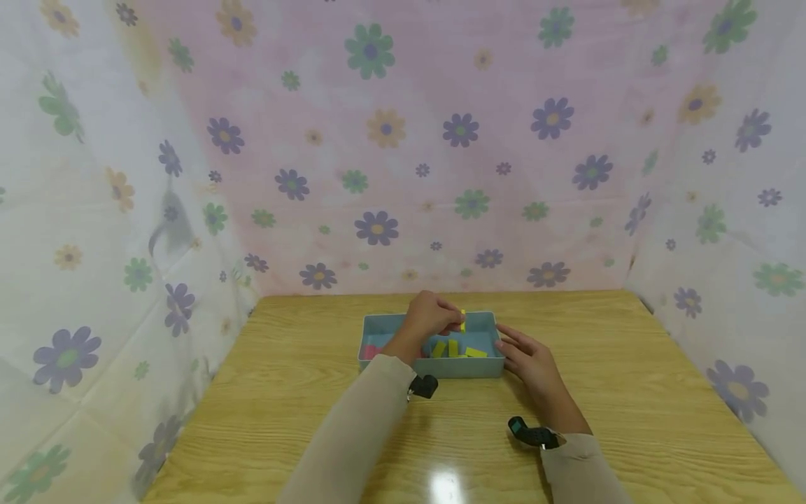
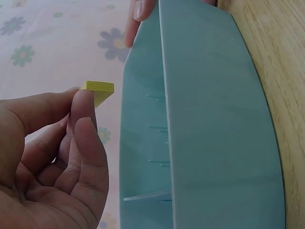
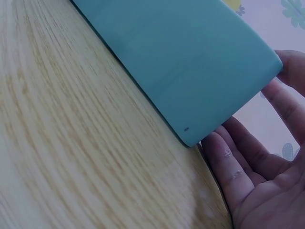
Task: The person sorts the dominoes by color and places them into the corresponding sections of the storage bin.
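My left hand [image 1: 431, 315] pinches a small flat yellow block [image 1: 462, 321] between thumb and fingertips, above the right half of a blue-green open box [image 1: 466, 368]. In the left wrist view the end of the yellow block [image 2: 100, 86] sticks out past the fingertips, level with the box's inside. Against the box's right end rests my right hand [image 1: 534, 364], its thumb near the rim and its fingers along the end wall. Several yellow blocks [image 1: 453, 348] lie in the box's right part. Pink pieces [image 1: 371, 351] lie in its left part, partly hidden behind my left wrist.
The box stands on a wood-grain table [image 1: 302, 399] towards its far edge. A thin divider [image 2: 147, 195] shows inside the box. Flowered cloth [image 1: 415, 154] hangs behind the table and along both sides. Each wrist wears a black camera mount [image 1: 532, 434].
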Available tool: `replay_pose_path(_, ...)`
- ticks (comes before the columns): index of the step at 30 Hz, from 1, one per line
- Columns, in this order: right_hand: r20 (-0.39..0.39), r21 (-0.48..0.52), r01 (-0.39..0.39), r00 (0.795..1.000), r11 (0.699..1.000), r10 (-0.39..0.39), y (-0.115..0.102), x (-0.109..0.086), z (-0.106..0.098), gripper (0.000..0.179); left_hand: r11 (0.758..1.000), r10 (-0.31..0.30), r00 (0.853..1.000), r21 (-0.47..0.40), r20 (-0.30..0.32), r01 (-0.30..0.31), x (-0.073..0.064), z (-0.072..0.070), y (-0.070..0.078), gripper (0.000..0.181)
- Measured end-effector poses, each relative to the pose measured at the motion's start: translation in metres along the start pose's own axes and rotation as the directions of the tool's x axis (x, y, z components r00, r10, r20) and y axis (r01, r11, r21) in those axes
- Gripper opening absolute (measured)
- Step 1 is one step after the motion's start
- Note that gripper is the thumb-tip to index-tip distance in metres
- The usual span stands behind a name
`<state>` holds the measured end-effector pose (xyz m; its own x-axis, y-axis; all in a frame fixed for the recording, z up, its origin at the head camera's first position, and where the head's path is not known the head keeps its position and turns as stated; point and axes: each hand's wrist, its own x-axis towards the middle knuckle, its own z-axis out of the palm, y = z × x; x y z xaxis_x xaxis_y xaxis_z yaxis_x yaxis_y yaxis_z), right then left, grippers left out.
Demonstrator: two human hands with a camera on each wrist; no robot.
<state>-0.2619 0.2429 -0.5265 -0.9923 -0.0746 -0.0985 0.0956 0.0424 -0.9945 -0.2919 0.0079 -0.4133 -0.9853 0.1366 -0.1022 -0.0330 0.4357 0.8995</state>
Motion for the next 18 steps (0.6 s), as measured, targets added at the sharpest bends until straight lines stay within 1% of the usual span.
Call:
replay_pose_path(5, -0.008, 0.007, -0.004, 1.000, 1.000, 0.004, -0.0016, -0.0010, 0.0009, 0.055, 1.000, -0.001, 1.000, -0.007, 0.006, 0.001, -0.0004, 0.0002, -0.0007, 0.011)
replay_pose_path(11, 0.004, 0.024, 0.017, 1.000, 1.000, -0.017, -0.0036, -0.0032, 0.0023, 0.060, 1.000, -0.009, 1.000, -0.004, -0.003, 0.009, -0.0005, -0.0003, -0.0024, 0.010)
replay_pose_path(18, 0.003, 0.016, 0.014, 1.000, 1.000, -0.014, -0.0030, -0.0055, 0.0012, 0.062, 0.999, -0.006, 1.000, -0.032, 0.021, 0.007, -0.0013, -0.0070, -0.0011, 0.009)
